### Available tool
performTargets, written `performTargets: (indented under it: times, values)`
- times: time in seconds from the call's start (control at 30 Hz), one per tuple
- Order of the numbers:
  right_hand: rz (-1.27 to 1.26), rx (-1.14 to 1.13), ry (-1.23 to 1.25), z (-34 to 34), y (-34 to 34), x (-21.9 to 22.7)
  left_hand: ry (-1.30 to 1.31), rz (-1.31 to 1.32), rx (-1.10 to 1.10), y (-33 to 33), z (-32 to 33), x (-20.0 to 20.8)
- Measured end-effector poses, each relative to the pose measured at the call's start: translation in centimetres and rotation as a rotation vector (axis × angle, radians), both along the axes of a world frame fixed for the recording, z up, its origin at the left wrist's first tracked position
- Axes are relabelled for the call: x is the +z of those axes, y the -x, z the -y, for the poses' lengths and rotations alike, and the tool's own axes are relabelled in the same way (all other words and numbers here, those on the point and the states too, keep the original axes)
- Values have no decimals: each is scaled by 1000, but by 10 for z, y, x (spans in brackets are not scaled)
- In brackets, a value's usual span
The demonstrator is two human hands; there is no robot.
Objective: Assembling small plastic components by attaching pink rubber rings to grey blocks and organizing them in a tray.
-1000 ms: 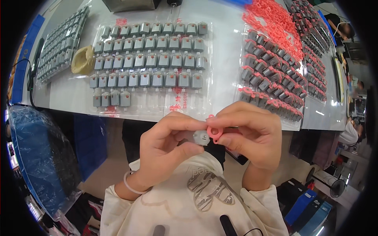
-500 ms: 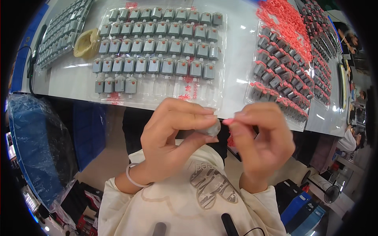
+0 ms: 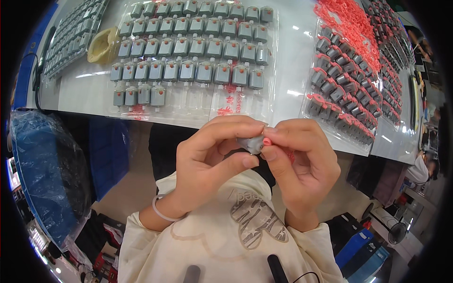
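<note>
Two hands meet just in front of the near edge of the table (image 3: 291, 89): the left hand (image 3: 200, 158) has its fingers (image 3: 236, 129) closed around a grey motor (image 3: 255, 144), and the right hand (image 3: 304, 162) pinches a small pink ring (image 3: 267, 141) at the motor's end, fingertips hiding whether the two touch. Beyond the left hand lies a clear tray (image 3: 188, 102) of motors, a yellow bowl-like thing (image 3: 96, 51) beside it; beyond the right, pink-fitted motors (image 3: 344, 87) stand in rows before heaped pink pieces (image 3: 347, 23).

white table (image 3: 293, 61) under motor trays (image 3: 191, 100)
</note>
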State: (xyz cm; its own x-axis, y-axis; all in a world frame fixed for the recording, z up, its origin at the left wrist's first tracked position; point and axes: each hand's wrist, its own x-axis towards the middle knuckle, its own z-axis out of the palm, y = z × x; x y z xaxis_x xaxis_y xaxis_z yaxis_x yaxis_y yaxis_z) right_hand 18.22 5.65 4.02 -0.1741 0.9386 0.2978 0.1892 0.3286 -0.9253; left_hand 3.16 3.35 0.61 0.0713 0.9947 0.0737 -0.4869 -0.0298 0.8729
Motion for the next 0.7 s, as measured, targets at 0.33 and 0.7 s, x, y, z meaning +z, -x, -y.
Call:
performTargets:
  times: [0.33, 0.7]
  values:
    - [-339, 83, 243, 1, -2, -14, -254, -613, 212, -1, -2, 13]
    - [-143, 133, 78, -5, -10, -20, 276, -258, -116, 12, 2, 20]
